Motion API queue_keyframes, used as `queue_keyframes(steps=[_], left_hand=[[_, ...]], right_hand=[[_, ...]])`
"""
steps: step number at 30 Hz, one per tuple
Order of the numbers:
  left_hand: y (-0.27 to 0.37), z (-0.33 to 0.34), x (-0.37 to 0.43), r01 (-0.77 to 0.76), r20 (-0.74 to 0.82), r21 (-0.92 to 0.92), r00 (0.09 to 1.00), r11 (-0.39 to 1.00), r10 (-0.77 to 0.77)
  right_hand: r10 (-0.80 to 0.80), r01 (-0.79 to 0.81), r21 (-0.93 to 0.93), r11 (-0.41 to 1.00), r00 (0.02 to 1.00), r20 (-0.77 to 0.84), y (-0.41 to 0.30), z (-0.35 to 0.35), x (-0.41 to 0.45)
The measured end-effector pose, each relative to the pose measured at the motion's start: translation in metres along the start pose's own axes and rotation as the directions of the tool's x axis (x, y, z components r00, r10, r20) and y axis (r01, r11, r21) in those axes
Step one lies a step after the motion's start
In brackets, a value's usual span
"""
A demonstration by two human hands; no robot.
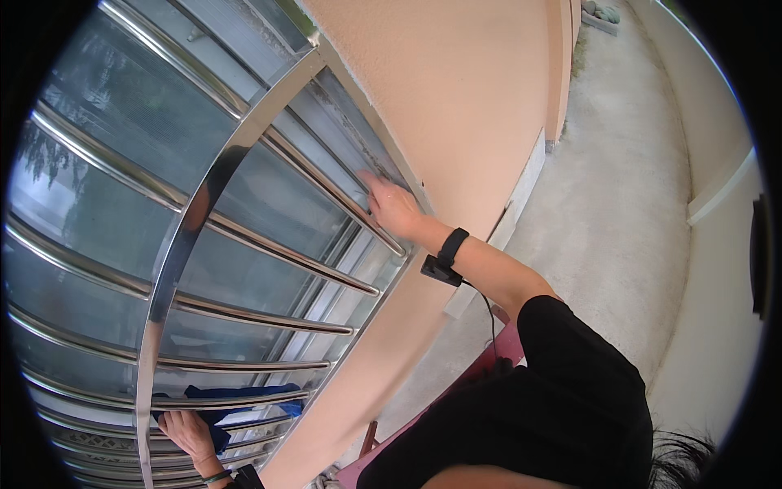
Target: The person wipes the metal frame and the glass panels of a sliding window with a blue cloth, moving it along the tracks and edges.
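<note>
A grille of polished steel bars (293, 263), joined by a flat steel cross strip (160, 287), stands before a window with glass panes (269, 214). My right hand (394, 208) reaches past the outermost bar, close to the window frame (342, 125). Its fingers look spread with nothing in them; the bar hides part of the hand. Lower in the view, my left hand (188, 433) curls its fingers at the bars over a dark blue cloth (244, 391). That cloth lies bunched among the bars, partly behind them, and its grip point is partly hidden.
A peach-coloured wall (464, 91) borders the grille. Beyond runs a concrete path (617, 134) beside a pale wall (721, 122). Below me is a red bench-like surface (504, 342). A black device (441, 270) with a cable (492, 318) is strapped to my right wrist.
</note>
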State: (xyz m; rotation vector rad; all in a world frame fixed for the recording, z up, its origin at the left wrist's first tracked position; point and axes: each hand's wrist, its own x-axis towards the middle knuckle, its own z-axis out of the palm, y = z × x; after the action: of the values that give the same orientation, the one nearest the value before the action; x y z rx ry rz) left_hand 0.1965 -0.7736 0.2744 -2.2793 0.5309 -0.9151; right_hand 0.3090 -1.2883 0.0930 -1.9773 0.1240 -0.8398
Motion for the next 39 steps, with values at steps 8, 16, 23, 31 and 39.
queue_keyframes(steps=[8,16,23,31,39], left_hand=[[0.007,0.016,0.007,-0.08,0.011,0.083,0.997,0.993,0.079],[0.009,0.032,0.007,-0.021,0.005,0.09,1.0,0.996,0.021],[0.002,0.043,-0.005,-0.004,-0.021,0.099,1.0,0.995,0.006],[-0.001,0.042,-0.001,-0.086,-0.022,0.15,0.996,0.985,0.09],[0.035,0.023,0.028,0.051,0.17,0.0,0.984,0.999,-0.05]], right_hand=[[0.027,0.004,-0.073,0.997,0.903,0.429,0.074,0.045,0.018],[-0.185,0.297,-0.162,0.941,0.852,0.491,0.086,0.055,0.017],[-0.222,0.369,-0.139,0.919,0.776,0.59,0.088,0.055,0.014],[-0.445,0.525,0.033,0.851,0.684,0.578,0.089,0.053,0.024],[-0.323,0.469,-0.023,0.883,0.644,0.694,0.088,0.049,0.025]])
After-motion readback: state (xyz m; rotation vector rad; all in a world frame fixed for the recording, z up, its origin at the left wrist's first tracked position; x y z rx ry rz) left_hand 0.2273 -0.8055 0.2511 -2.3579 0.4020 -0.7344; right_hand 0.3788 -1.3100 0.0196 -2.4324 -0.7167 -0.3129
